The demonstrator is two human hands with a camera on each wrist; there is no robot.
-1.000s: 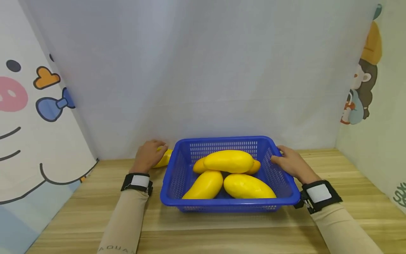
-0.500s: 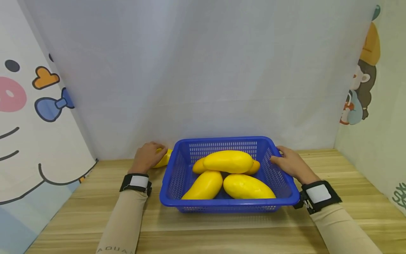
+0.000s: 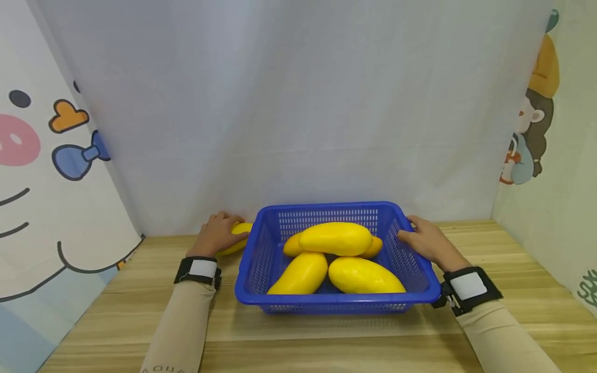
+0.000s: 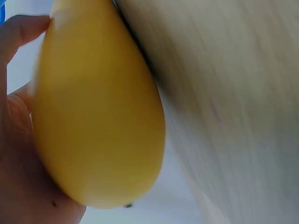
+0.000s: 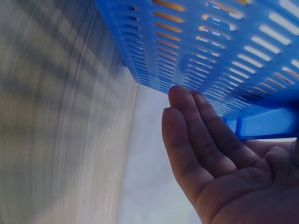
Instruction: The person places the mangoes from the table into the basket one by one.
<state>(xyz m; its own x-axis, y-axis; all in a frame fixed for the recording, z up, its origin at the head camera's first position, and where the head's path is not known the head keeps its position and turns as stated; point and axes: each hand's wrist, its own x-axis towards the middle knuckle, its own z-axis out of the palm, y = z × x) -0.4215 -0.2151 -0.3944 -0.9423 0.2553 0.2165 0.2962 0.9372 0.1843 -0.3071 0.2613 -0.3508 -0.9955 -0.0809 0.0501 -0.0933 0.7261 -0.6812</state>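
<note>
In the head view my left hand (image 3: pixel 216 234) lies over a yellow mango (image 3: pixel 242 228) on the table, just left of the blue plastic basket (image 3: pixel 338 297). The left wrist view shows that mango (image 4: pixel 100 107) large, with the thumb and fingers of the left hand curled round its side, close beside the wood. My right hand (image 3: pixel 429 239) grips the basket's right rim, thumb over the inside and fingers along the outer slotted wall (image 5: pixel 173 42). Inside the basket, a long yellow mango (image 3: pixel 336 239) lies across the back ones, with two mangoes (image 3: pixel 300 273) in front.
Orange-yellow fruit (image 3: pixel 292 244) shows partly hidden under the top mango. The wood-grain table (image 3: pixel 345 347) ends at a white cloth backdrop (image 3: pixel 326 103). Cartoon-printed panels (image 3: pixel 56 207) stand at left and right.
My left hand has shifted slightly lower and nearer me with the mango, which has turned a little under it. The right hand and the basket stay in place.
</note>
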